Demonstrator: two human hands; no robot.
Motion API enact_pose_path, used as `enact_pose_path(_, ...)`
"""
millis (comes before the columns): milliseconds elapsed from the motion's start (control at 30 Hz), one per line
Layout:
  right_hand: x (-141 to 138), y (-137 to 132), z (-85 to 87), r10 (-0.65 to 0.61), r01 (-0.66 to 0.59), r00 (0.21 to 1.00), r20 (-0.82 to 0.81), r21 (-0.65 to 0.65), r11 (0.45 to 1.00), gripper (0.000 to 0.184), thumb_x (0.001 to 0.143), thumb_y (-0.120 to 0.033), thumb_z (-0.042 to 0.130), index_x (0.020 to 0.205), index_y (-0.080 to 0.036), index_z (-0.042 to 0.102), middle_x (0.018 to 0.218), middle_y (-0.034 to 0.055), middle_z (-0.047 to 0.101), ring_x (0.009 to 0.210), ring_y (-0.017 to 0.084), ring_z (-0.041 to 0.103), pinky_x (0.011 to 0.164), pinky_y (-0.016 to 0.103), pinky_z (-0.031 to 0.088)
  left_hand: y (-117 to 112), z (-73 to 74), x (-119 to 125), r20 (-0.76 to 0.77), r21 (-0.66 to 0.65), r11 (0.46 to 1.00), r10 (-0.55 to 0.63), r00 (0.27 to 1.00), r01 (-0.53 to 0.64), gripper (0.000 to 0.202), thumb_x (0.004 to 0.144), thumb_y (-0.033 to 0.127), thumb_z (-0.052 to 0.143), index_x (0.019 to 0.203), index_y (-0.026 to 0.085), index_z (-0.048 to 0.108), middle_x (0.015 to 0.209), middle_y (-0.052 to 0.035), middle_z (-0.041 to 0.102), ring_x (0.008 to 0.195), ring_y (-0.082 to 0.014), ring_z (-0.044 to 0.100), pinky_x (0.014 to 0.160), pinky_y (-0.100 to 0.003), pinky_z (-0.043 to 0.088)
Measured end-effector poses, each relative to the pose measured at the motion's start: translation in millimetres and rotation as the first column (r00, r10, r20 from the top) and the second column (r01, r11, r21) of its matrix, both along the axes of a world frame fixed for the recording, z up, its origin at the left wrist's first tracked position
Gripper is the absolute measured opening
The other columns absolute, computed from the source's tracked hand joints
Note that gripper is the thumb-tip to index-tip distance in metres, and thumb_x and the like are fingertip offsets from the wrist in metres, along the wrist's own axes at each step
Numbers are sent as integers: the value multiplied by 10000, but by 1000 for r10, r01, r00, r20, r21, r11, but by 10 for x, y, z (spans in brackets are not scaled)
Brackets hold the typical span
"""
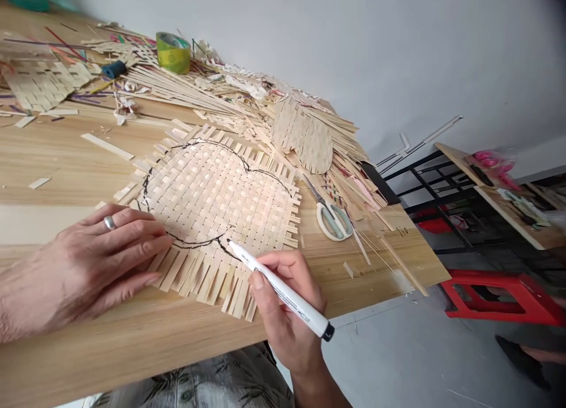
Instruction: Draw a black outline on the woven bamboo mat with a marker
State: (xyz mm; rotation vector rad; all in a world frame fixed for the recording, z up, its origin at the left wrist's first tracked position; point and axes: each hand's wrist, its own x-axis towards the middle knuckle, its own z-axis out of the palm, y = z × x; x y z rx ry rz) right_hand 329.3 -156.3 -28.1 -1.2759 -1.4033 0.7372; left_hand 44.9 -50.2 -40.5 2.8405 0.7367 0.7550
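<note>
A woven mat of pale flat strips (207,190) lies on the wooden table, its loose strip ends fringing the edges. A black curved outline with notches at top and bottom is drawn on it. My left hand (104,255), with a ring on one finger, rests flat over the mat's lower left edge, fingers stretched out. Between the thumb and fingers of my right hand (287,302) is a white marker (283,290) with a black end. Its uncapped tip is at the mat's lower edge, beside the bottom notch of the line.
Scissors (333,216) lie right of the mat, below a smaller woven piece (303,137). Loose strips (186,92), a tape roll (173,53) and a blue thread spool (114,70) crowd the back. A red stool (504,296) stands beyond the table's right edge, near a person's foot (524,361).
</note>
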Motion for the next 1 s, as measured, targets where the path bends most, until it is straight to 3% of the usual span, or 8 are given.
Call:
enact_pose_path(200,-19,13,22,33,-34,998,50,17,999,101,975,-174,616,1048,-238,587,692,-63,582,510,97,553,467,212,452,29,9,-31,-28,27,997,-71,997,72,414,1078,269,449,1474,229,562,1282,-47,704,1260,-248,602,1129,-443,390)
enact_pose_path(433,-81,60,67,-26,25,982,188,5,1000,113,940,-142,633,1011,-221,594,687,-71,592,473,77,534,471,215,454,48,-6,-43,-23,20,996,-85,996,86,416,1028,234,515,1434,238,604,1302,-47,705,1234,-250,631,1152,-437,396)
enact_pose_path(600,-69,50,53,-51,52,978,203,0,999,90,953,-166,639,1019,-219,608,734,-54,647,484,74,548,475,210,476,42,-51,-73,-21,-1,997,-81,997,81,526,1029,211,499,1551,268,489,1364,-39,689,1312,-263,602,1189,-467,385)
enact_pose_path(800,-64,60,30,-23,25,982,188,-7,1000,86,960,-177,630,1029,-223,610,700,-67,615,467,75,539,446,204,468,26,-51,-74,0,24,995,-98,995,98,537,1039,193,467,1572,257,457,1353,-50,693,1289,-259,622,1194,-473,389)
enact_pose_path(1000,-67,67,25,-44,49,977,206,-15,999,114,947,-158,638,1037,-223,614,742,-53,654,474,75,554,440,203,472,19,-78,-67,-17,65,995,-77,997,78,606,1051,220,443,1641,293,325,1374,-45,677,1304,-263,610,1201,-484,385)
